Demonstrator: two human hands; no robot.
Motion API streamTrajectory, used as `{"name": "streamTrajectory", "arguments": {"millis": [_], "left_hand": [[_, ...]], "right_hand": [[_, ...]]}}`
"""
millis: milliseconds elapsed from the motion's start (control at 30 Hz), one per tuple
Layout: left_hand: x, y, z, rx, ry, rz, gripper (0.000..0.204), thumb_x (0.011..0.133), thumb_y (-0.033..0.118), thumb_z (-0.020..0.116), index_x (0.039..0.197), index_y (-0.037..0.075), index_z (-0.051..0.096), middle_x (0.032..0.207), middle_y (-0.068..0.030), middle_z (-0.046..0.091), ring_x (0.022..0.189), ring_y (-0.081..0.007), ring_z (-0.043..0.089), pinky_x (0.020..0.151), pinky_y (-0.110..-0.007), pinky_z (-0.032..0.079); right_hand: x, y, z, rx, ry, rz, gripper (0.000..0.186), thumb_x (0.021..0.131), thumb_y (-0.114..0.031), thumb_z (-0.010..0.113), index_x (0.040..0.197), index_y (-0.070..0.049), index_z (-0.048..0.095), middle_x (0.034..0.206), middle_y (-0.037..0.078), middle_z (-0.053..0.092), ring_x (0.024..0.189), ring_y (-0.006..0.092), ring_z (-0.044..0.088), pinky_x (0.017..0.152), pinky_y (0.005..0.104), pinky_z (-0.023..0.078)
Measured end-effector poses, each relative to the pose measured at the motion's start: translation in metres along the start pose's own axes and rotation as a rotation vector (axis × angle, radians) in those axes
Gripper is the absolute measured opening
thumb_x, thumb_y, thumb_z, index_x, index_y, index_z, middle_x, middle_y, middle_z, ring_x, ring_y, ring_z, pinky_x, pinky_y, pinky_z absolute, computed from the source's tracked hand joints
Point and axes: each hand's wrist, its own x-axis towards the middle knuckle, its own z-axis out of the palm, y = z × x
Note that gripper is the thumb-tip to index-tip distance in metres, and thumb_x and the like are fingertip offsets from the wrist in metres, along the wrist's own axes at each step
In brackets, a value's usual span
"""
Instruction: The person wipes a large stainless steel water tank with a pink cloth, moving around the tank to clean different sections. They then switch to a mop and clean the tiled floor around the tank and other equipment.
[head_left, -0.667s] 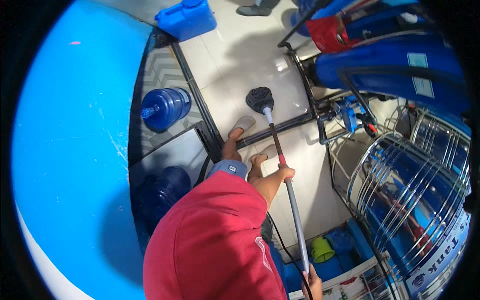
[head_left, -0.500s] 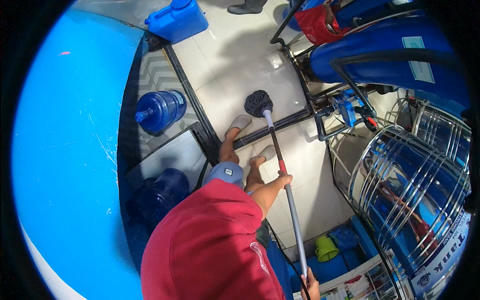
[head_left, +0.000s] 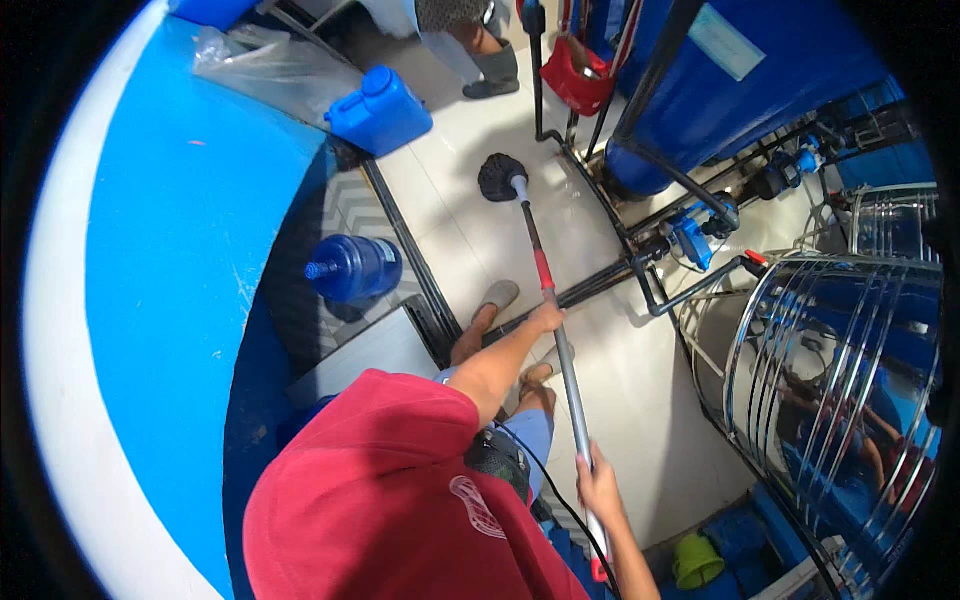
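A mop with a dark string head rests on the pale tiled floor. Its grey shaft runs back toward me, with a red collar partway along it. Just below that collar, my left hand is closed around the shaft. My right hand grips it lower down, near the red end cap. Between my hands and the mop head, dark pipes cross the floor beyond my feet.
Left of me lie a blue water bottle and a blue jerrycan. On the right stand a blue tank, a blue valve and a shiny steel tank. Another person's boot is at the far edge. A green bucket sits near right.
The mop head has moved farther away and slightly left. My right hand has come forward, and the handle's red end now shows behind it. The other person's leg shows more fully.
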Motion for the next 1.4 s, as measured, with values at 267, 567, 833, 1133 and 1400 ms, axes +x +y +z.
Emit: {"name": "streamTrajectory", "arguments": {"millis": [267, 567, 833, 1133, 1400], "left_hand": [[-0.029, 0.019, -0.068, 0.416, -0.089, 0.632, 0.035, 0.079, 0.015, 0.049, 0.112, 0.007, 0.06, 0.107, -0.0228, 0.064, 0.101, -0.0395, 0.061, 0.088, -0.046, 0.048], [-0.209, 0.114, -0.076, 0.837, -0.197, 1.079, 0.041, 0.071, 0.027, 0.064, 0.111, 0.021, 0.063, 0.093, -0.0135, 0.066, 0.09, -0.0327, 0.063, 0.079, -0.046, 0.049], [-0.17, 0.143, -0.039, 0.89, -0.761, 1.024, 0.047, 0.079, 0.033, 0.07, 0.119, 0.009, 0.063, 0.101, -0.0143, 0.069, 0.093, -0.0301, 0.064, 0.08, -0.041, 0.049], [-0.12, 0.084, -0.077, 0.417, -0.549, 0.69, 0.045, 0.09, 0.039, 0.057, 0.116, 0.003, 0.063, 0.106, -0.0133, 0.067, 0.1, -0.0264, 0.06, 0.09, -0.04, 0.045], [-0.211, 0.101, -0.28, 0.171, -0.419, 0.548, 0.055, 0.093, 0.049, 0.051, 0.128, 0.007, 0.056, 0.123, -0.0105, 0.061, 0.114, -0.0239, 0.056, 0.095, -0.04, 0.044]], "right_hand": [[0.063, -0.065, -0.022, 0.145, -0.176, -0.101, 0.042, 0.094, -0.017, 0.056, 0.133, -0.009, 0.044, 0.058, 0.0, 0.046, 0.042, 0.0102, 0.046, 0.037, 0.0275, 0.041], [-0.131, -0.043, -0.101, 0.14, -0.203, -0.039, 0.043, 0.088, -0.007, 0.061, 0.129, -0.004, 0.049, 0.059, 0.001, 0.049, 0.043, 0.01, 0.048, 0.038, 0.0274, 0.041], [-0.119, -0.024, -0.11, 0.417, -0.268, 0.219, 0.038, 0.089, -0.005, 0.058, 0.126, -0.004, 0.051, 0.063, 0.003, 0.05, 0.043, 0.011, 0.046, 0.038, 0.0282, 0.04], [-0.003, -0.024, -0.059, 0.399, -0.316, 0.014, 0.037, 0.092, -0.015, 0.058, 0.127, -0.005, 0.05, 0.065, 0.002, 0.052, 0.042, 0.0114, 0.047, 0.039, 0.028, 0.041], [0.068, -0.091, -0.001, 0.353, -0.272, -0.135, 0.025, 0.092, -0.014, 0.056, 0.115, -0.004, 0.055, 0.067, 0.002, 0.052, 0.043, 0.0096, 0.045, 0.039, 0.0272, 0.042]]}}
